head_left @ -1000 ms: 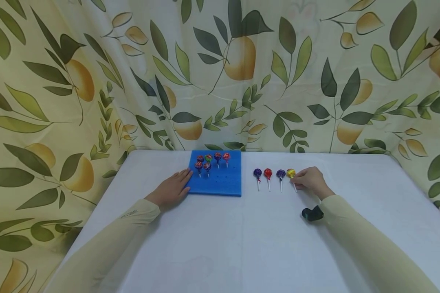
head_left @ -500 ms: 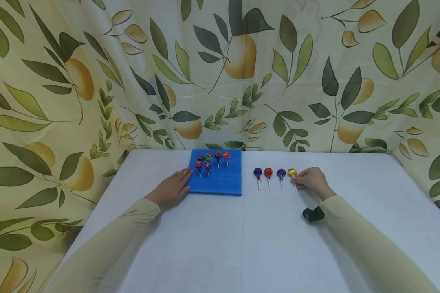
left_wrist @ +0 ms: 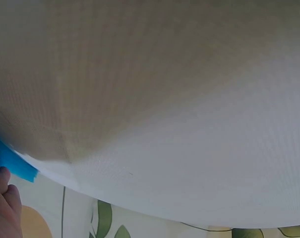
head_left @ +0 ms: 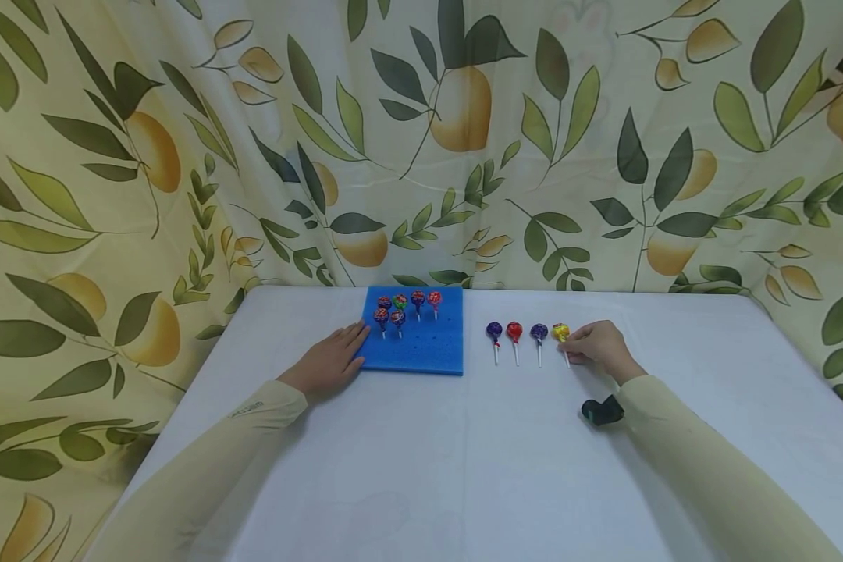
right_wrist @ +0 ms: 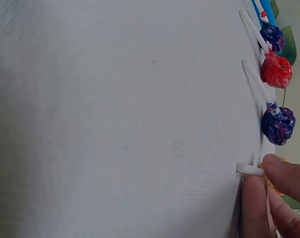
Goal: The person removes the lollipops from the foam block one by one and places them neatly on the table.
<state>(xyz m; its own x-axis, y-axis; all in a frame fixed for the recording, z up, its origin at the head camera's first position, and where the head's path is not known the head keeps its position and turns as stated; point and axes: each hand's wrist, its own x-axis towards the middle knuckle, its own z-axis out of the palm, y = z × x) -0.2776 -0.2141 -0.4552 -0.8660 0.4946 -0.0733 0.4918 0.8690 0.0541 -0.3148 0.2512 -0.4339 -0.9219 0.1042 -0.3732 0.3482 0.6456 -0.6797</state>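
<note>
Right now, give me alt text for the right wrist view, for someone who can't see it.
A right hand pinches a yellow-wrapped lollipop by its white stick at lower right, its candy mostly hidden behind the fingers. Above it in frame, a red-wrapped lollipop lies between two purple-wrapped lollipops on a white tablecloth.

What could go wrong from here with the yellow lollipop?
1. The right hand pinches the yellow lollipop by its thin stick, so the head might twist or tip.
2. The nearest purple lollipop lies close on the board side; a low sweep that way could knock it.
3. The left hand touches only the left edge of the blue board, so a sideways bump might shift it.
</note>
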